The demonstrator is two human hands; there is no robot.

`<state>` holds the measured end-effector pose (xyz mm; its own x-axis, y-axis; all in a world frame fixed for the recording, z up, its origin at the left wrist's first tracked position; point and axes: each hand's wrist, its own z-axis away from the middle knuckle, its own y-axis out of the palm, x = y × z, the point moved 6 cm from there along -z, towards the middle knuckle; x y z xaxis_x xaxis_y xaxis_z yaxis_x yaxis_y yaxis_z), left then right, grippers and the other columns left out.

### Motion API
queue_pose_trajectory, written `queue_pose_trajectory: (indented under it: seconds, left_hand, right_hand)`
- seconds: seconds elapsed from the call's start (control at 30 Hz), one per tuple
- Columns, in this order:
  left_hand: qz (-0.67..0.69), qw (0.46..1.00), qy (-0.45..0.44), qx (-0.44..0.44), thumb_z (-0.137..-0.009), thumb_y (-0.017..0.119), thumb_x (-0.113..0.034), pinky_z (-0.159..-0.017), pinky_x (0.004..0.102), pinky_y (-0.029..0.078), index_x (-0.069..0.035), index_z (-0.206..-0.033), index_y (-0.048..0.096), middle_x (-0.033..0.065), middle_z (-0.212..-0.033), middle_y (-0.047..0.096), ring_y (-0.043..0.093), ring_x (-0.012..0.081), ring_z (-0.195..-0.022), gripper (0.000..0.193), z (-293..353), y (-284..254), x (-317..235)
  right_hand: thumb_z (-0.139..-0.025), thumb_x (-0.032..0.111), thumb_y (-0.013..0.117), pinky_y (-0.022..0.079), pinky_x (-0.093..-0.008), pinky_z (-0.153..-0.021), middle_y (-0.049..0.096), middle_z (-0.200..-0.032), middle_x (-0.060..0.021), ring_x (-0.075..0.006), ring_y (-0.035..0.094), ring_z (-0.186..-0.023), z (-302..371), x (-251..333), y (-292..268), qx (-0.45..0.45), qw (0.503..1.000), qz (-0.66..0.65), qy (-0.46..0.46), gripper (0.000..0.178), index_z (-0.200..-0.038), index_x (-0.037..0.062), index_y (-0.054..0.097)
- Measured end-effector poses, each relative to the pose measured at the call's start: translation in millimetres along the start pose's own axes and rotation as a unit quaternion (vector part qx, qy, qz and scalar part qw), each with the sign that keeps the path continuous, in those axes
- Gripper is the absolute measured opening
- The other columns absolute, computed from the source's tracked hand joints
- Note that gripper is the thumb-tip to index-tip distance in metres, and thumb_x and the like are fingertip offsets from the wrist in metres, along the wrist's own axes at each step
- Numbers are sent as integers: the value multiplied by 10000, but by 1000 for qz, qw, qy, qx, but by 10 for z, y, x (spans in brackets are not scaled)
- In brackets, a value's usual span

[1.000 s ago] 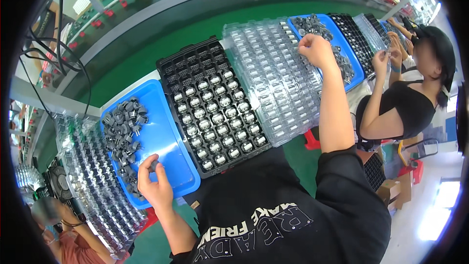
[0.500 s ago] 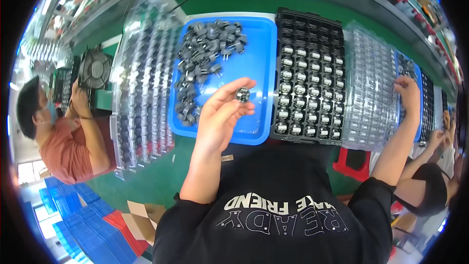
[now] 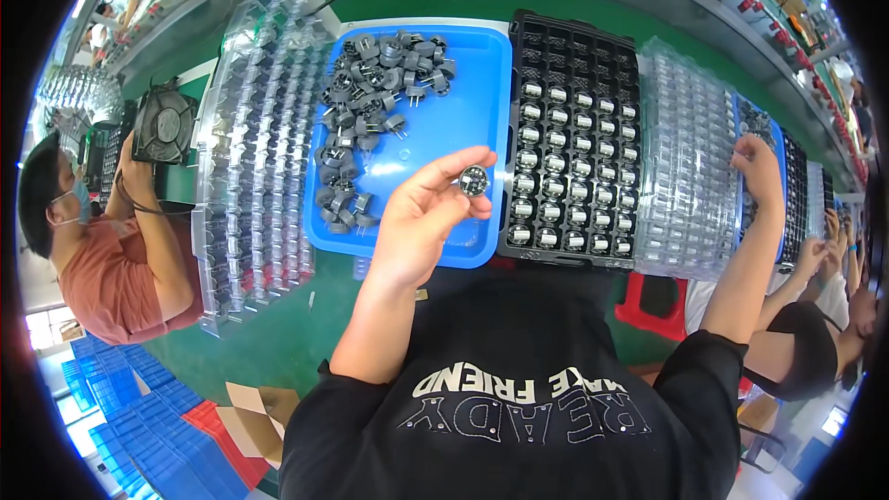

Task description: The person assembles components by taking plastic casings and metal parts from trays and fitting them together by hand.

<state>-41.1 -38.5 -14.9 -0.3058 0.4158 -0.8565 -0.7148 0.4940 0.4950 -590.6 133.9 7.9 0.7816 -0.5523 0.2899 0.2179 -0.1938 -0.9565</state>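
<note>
My left hand [image 3: 417, 219] is over the right side of a blue tray [image 3: 435, 250], thumb and fingers pinching a small round circuit board [image 3: 474, 181]. Its face, with tiny parts on a dark ground, shows toward me. Grey round plugs with metal pins [image 3: 366, 97] lie heaped along the tray's left and far sides. My right hand [image 3: 759, 167] reaches out to the right, over the border between a stack of clear plastic trays [image 3: 690, 167] and a second blue tray [image 3: 785, 176]. Its fingers are curled together, and what they hold, if anything, is hidden.
A black compartment tray [image 3: 572, 56] with rows of silver-topped parts [image 3: 553, 187] stands right of the blue tray. More clear trays [image 3: 255, 167] stand on the left. A person in a red-brown shirt [image 3: 139, 268] sits beyond them, near a black fan [image 3: 165, 125]. A red stool [image 3: 651, 307] is below the table.
My left hand has come nearer the black tray, and the round board in it has turned its face more toward me. The whole view has shifted slightly. My right hand stays by the clear trays.
</note>
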Motion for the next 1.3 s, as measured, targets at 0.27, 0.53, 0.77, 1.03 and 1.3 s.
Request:
queue_pose_trajectory:
  seconds: [0.27,0.53,0.77,1.03,1.3]
  left_hand:
    - [-32,996,47,74,-1023,587,-4,-836,285,555,18,-1402,559,137,-1248,665,654,131,-911,381,40,193,-61]
    - [-74,993,70,60,-1134,467,-341,-724,321,579,31,-1280,565,147,-991,688,648,158,-738,411,74,516,-13]
    - [-80,987,118,70,-1127,513,-322,-697,219,513,6,-1304,579,43,-1018,658,616,77,-755,379,178,639,-160]
    - [-163,971,169,48,-1109,560,-219,-671,216,506,30,-1278,598,16,-892,660,610,59,-750,303,234,584,-208]
    - [-256,953,162,22,-1061,638,-136,-785,270,580,32,-1286,596,127,-1073,743,726,154,-907,284,226,583,-215]
  right_hand:
    - [-982,9,659,494,-247,-715,689,-891,-13,-75,590,-756,514,1110,-10,-74,943,-321,-41,212,-1183,16,726]
    - [-867,-108,724,582,-280,-780,752,-1027,-107,-136,713,-889,1505,3002,323,12,795,-594,-119,248,-1097,-27,774]
    - [-747,-39,857,606,-311,-715,763,-968,-103,-223,739,-817,1659,3576,124,-116,837,-414,-338,338,-1073,29,798]
    - [-684,-9,888,598,-322,-686,757,-953,-102,-248,734,-809,1757,3664,112,-156,838,-345,-392,372,-1042,19,788]
    - [-743,65,888,590,-333,-742,765,-938,-120,-246,751,-853,1539,3533,332,-37,845,-450,-286,199,-850,26,725]
